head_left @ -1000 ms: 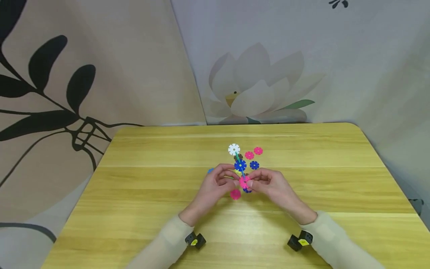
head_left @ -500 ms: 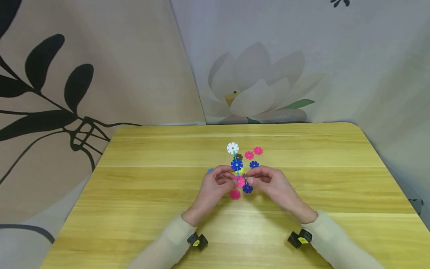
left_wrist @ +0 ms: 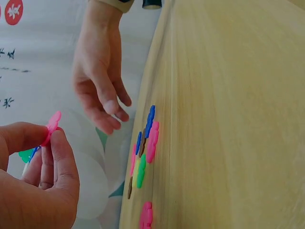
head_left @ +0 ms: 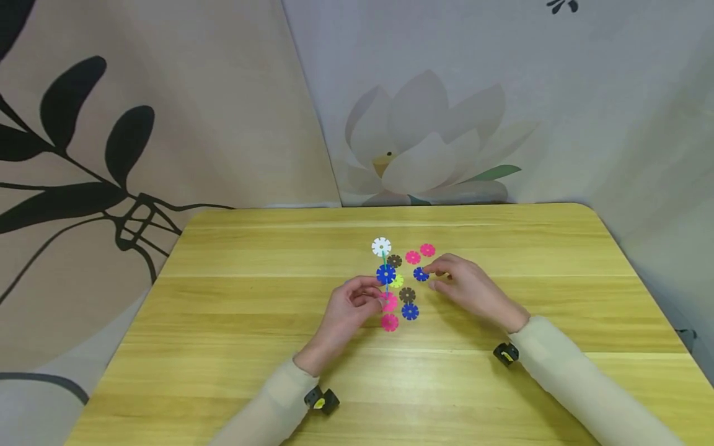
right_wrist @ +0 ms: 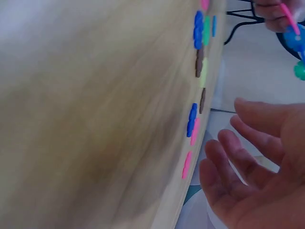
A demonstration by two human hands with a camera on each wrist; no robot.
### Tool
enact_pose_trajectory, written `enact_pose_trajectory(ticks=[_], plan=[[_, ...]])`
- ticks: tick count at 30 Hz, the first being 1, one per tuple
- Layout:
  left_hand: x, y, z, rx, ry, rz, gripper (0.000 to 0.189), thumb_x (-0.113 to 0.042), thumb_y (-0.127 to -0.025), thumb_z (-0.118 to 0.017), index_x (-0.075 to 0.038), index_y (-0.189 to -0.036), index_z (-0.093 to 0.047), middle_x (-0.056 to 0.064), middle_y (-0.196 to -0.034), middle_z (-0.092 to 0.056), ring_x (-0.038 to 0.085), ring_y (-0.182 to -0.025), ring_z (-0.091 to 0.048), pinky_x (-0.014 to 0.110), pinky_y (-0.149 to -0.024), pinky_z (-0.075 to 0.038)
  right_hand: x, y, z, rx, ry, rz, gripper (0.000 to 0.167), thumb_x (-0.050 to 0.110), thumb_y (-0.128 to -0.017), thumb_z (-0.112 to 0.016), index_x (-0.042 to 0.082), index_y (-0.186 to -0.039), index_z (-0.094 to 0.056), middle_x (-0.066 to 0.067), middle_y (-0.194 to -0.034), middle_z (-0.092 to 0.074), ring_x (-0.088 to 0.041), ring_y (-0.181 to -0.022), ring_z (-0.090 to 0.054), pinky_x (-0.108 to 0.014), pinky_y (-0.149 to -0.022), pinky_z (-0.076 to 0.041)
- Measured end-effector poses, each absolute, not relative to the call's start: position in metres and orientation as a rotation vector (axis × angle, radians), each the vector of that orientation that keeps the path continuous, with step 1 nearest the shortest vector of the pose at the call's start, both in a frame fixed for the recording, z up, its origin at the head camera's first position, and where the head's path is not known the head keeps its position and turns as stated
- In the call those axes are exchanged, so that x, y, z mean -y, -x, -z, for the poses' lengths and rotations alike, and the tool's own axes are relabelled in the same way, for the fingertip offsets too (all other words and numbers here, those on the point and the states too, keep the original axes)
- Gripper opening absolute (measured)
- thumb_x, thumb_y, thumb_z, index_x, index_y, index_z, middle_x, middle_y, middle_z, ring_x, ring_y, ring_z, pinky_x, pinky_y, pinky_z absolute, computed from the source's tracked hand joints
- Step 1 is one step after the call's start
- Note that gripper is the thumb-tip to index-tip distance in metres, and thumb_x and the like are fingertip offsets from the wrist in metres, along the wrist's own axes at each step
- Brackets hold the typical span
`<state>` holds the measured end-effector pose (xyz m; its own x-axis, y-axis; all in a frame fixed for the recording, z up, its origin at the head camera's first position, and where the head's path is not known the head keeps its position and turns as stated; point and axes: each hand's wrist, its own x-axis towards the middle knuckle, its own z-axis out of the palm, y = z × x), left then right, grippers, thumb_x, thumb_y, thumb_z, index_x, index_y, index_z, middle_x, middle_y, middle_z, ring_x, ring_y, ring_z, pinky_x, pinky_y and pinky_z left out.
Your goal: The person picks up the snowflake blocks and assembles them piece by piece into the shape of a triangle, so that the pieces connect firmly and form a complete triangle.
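Observation:
My left hand (head_left: 350, 306) pinches a pink notched snowflake disc (head_left: 389, 302) between thumb and forefinger. That disc ends a chain of linked discs: a blue one (head_left: 385, 274), a green one seen edge-on, and a white one (head_left: 382, 246) at the far end. In the left wrist view the pinched pink disc (left_wrist: 53, 125) stands at the fingertips, raised above the table. My right hand (head_left: 474, 286) holds nothing; its fingers are loosely bent and spread in the right wrist view. Its fingertips overlap a loose blue disc (head_left: 421, 274) in the head view.
Loose discs lie flat on the wooden table (head_left: 268, 310): brown ones (head_left: 407, 295), a yellow one (head_left: 396, 281), a blue one (head_left: 409, 311), a near pink one (head_left: 390, 323) and two pink ones (head_left: 413, 257) farther back. A green disc (left_wrist: 141, 171) shows in the left wrist view.
My right hand has left the chain and moved right and away from me, toward the loose blue disc. The left hand still pinches the pink disc; the chain has swung left and more upright.

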<state>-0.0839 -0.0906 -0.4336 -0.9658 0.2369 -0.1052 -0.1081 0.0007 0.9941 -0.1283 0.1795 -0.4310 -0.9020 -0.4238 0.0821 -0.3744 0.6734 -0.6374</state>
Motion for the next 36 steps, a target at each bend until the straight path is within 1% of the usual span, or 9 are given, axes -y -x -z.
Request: enact_pose_trajectory(ticks=[5,9,16,22,25,28,30,33,36], plan=[[0.091,0.084,0.433,-2.022,-0.126,-2.059,0.04,0.004,-0.086,-0.07,0.004,-0.125,-0.063,0.009,-0.105,-0.067,0.018,-0.092,-0.066,0.026,-0.081,-0.059,-0.174,0.143,0.434,-2.802,0.729,0.888,0.033,0.01,-0.098,-0.071,0.003,-0.13,-0.069,-0.018,-0.132,-0.065,-0.038,-0.125,-0.06,-0.057,-0.107,-0.047],[0.091,0.084,0.434,-2.025,-0.119,-2.055,0.041,0.003,-0.086,-0.07,0.005,-0.126,-0.063,0.009,-0.105,-0.067,0.018,-0.092,-0.066,0.027,-0.079,-0.058,-0.171,0.153,0.437,-2.785,0.754,0.812,0.035,0.008,-0.096,-0.072,0.001,-0.13,-0.069,-0.02,-0.132,-0.065,-0.039,-0.124,-0.06,-0.057,-0.107,-0.047],[0.094,0.083,0.435,-2.038,-0.11,-2.052,0.033,0.0,-0.087,-0.072,0.002,-0.12,-0.067,0.01,-0.106,-0.069,0.018,-0.092,-0.067,0.021,-0.066,-0.053,-0.168,0.161,0.441,-2.779,0.73,0.732,0.037,0.008,-0.095,-0.074,0.001,-0.13,-0.069,-0.021,-0.132,-0.064,-0.039,-0.123,-0.06,-0.057,-0.107,-0.047],[0.095,0.084,0.434,-2.058,-0.113,-2.052,0.029,0.0,-0.087,-0.072,0.002,-0.116,-0.07,0.01,-0.107,-0.07,0.018,-0.093,-0.067,0.022,-0.068,-0.055,-0.166,0.163,0.442,-2.777,0.714,0.698,0.037,0.006,-0.094,-0.074,-0.001,-0.13,-0.068,-0.023,-0.134,-0.062,-0.042,-0.128,-0.056,-0.059,-0.109,-0.044],[0.095,0.084,0.434,-2.066,-0.119,-2.044,0.029,0.0,-0.087,-0.072,0.002,-0.116,-0.07,0.01,-0.107,-0.071,0.018,-0.093,-0.067,0.022,-0.069,-0.055,-0.166,0.164,0.442,-2.775,0.706,0.711,0.032,0.005,-0.093,-0.074,-0.002,-0.123,-0.069,-0.019,-0.123,-0.066,-0.038,-0.12,-0.06,-0.056,-0.105,-0.048],[0.095,0.084,0.434,-2.073,-0.117,-2.034,0.028,-0.001,-0.088,-0.072,0.001,-0.116,-0.071,0.009,-0.107,-0.071,0.017,-0.092,-0.068,0.021,-0.065,-0.054,-0.167,0.164,0.442,-2.753,0.67,0.771,0.02,0.002,-0.091,-0.075,0.0,-0.11,-0.07,-0.009,-0.103,-0.068,-0.027,-0.098,-0.064,-0.047,-0.09,-0.056],[0.095,0.084,0.434,-2.075,-0.117,-2.034,0.027,-0.001,-0.089,-0.071,0.001,-0.116,-0.071,0.009,-0.106,-0.072,0.017,-0.091,-0.068,0.021,-0.065,-0.053,-0.168,0.162,0.442,-2.738,0.64,0.811,0.015,0.001,-0.091,-0.075,0.003,-0.105,-0.068,-0.004,-0.094,-0.066,-0.02,-0.087,-0.062,-0.04,-0.081,-0.056],[0.095,0.084,0.434,-2.079,-0.122,-2.039,0.026,-0.002,-0.09,-0.072,0.001,-0.115,-0.071,0.008,-0.105,-0.072,0.016,-0.091,-0.068,0.022,-0.067,-0.054,-0.172,0.157,0.443,-2.74,0.617,0.859,0.014,0.003,-0.093,-0.075,0.006,-0.103,-0.066,0.0,-0.09,-0.067,-0.016,-0.081,-0.061,-0.036,-0.076,-0.055],[0.094,0.084,0.433,-2.084,-0.128,-2.049,0.025,-0.002,-0.09,-0.072,0.002,-0.115,-0.071,0.008,-0.106,-0.072,0.017,-0.092,-0.068,0.025,-0.074,-0.057,-0.176,0.149,0.446,-2.765,0.618,0.913,0.015,0.004,-0.094,-0.075,0.005,-0.107,-0.067,-0.001,-0.093,-0.07,-0.015,-0.084,-0.065,-0.036,-0.078,-0.057]])
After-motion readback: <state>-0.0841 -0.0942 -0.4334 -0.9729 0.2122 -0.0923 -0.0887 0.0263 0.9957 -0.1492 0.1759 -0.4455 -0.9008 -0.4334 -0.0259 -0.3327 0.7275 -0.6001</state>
